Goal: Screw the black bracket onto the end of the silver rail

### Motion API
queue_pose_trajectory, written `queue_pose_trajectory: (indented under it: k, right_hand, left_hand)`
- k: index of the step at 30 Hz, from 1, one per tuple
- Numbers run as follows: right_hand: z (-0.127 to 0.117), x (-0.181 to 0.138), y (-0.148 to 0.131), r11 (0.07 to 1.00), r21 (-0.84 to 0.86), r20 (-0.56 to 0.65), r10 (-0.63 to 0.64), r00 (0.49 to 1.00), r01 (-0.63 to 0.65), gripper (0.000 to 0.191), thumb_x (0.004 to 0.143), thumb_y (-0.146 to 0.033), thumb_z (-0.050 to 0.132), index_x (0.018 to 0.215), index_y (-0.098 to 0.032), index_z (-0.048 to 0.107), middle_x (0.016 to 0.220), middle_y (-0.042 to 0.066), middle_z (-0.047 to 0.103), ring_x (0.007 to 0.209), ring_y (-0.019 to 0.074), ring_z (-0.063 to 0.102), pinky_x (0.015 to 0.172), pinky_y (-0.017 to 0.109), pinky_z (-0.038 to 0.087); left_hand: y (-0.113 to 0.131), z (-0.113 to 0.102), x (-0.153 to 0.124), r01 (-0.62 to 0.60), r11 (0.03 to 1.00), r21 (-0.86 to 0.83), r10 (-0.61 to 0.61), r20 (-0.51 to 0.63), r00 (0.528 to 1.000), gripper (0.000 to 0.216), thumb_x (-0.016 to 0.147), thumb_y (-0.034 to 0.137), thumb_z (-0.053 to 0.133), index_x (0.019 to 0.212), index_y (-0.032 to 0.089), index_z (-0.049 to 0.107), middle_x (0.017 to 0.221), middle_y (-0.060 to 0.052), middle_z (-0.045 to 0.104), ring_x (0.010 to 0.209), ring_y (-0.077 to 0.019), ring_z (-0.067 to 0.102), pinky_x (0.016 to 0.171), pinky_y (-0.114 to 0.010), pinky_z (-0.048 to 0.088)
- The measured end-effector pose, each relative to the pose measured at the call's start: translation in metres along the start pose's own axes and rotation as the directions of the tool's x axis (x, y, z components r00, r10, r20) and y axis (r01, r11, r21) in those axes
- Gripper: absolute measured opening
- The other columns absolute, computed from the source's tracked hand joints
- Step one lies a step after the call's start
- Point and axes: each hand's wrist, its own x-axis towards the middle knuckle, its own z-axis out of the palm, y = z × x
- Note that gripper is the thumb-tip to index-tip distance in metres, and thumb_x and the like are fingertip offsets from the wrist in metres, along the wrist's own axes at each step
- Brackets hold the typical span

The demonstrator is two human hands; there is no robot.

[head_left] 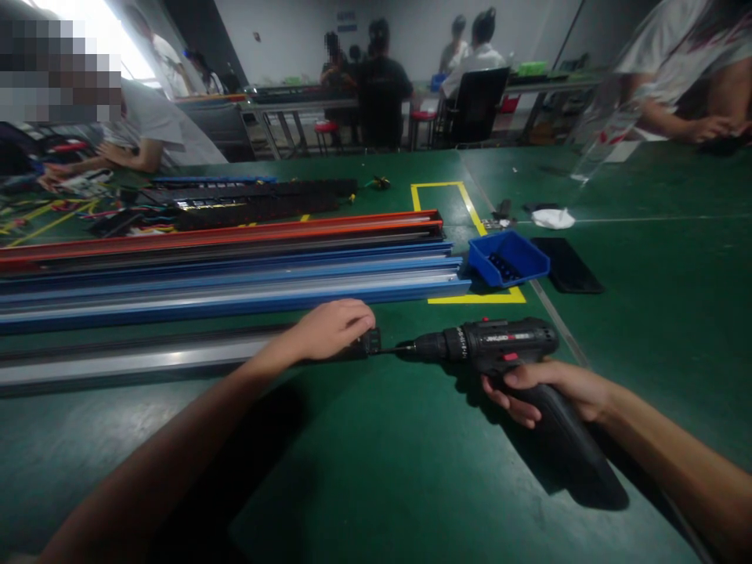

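Note:
My right hand (549, 389) is wrapped round the grip of a black cordless drill (499, 345) lying level over the green table. Its bit points left into the black end piece (370, 342) of a long grey metal rail (135, 362). My left hand (332, 327) is closed over that end of the rail, fingers curled on top, holding it down against the table.
Behind the grey rail lie several long blue, silver and orange rails (235, 262). A blue parts bin (508, 260) with small dark pieces sits on yellow floor-tape markings, a black flat pad (567, 266) to its right. Other people work at the left, the right and at far benches.

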Motion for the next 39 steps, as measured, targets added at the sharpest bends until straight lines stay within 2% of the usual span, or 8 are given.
queue_pose_trajectory:
  k: [17,39]
  right_hand:
    - [0.0002,0.0008,-0.0033,1.000,0.005,0.007,0.011,1.000,-0.011,0.031,0.094,-0.032,0.077,0.111,-0.007,0.080,0.095,0.008,0.072,0.061,0.0074,0.059,0.063,0.022,0.058]
    - [-0.0025,0.0011,-0.0036,0.989,0.131,-0.024,0.066,0.998,-0.062,0.031,0.094,-0.032,0.077,0.111,-0.006,0.077,0.093,0.009,0.073,0.059,0.0072,0.060,0.062,0.022,0.059]
  left_hand:
    - [-0.0013,0.0010,-0.0008,-0.006,1.000,0.005,0.006,-0.008,1.000,0.041,0.113,0.040,0.038,0.107,0.020,0.073,0.111,-0.007,0.075,0.104,-0.0235,0.068,0.093,-0.037,0.050]
    - [-0.0003,0.0002,-0.0001,-0.005,1.000,-0.001,0.005,-0.010,1.000,0.041,0.113,0.041,0.038,0.106,0.021,0.074,0.111,-0.006,0.076,0.104,-0.0235,0.069,0.094,-0.037,0.051]
